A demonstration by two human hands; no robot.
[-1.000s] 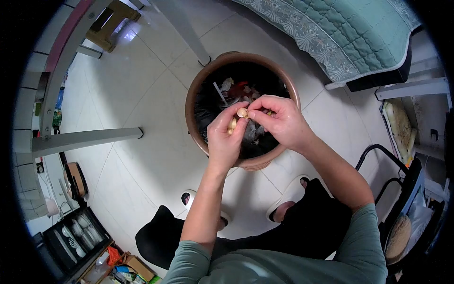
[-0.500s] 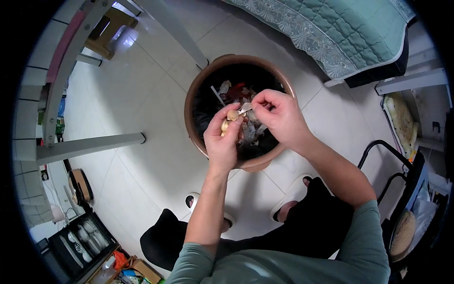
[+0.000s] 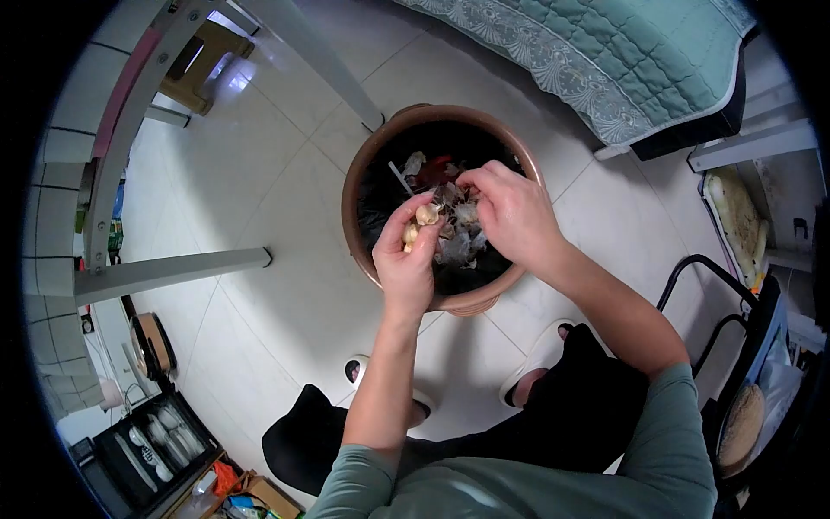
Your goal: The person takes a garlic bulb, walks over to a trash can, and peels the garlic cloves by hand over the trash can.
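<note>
My left hand (image 3: 405, 251) is closed around pale garlic cloves (image 3: 427, 214), with one showing at the thumb and fingertips and another (image 3: 411, 233) lower against the fingers. Dry, papery skin clings to the upper clove. To its right, my right hand (image 3: 512, 213) hovers over the bin with bent fingers, thumb and fingertips apart; I make out nothing between them. Both hands are above a round brown bin (image 3: 349, 203) lined with a black bag (image 3: 380, 164). Inside lie papery garlic skins (image 3: 458, 246), something red (image 3: 432, 173) and a thin white stick (image 3: 399, 177).
Grey metal table legs (image 3: 177, 275) stand to the left. A bed with a green quilted cover (image 3: 640, 60) is at the upper right. A black-framed chair (image 3: 709, 268) stands right, and an open cutlery case (image 3: 147, 450) lies lower left. My slippered feet are below the bin.
My right hand has drawn slightly away from the garlic in my left hand, and its pinch on the papery skin has loosened. The view has shifted a little.
</note>
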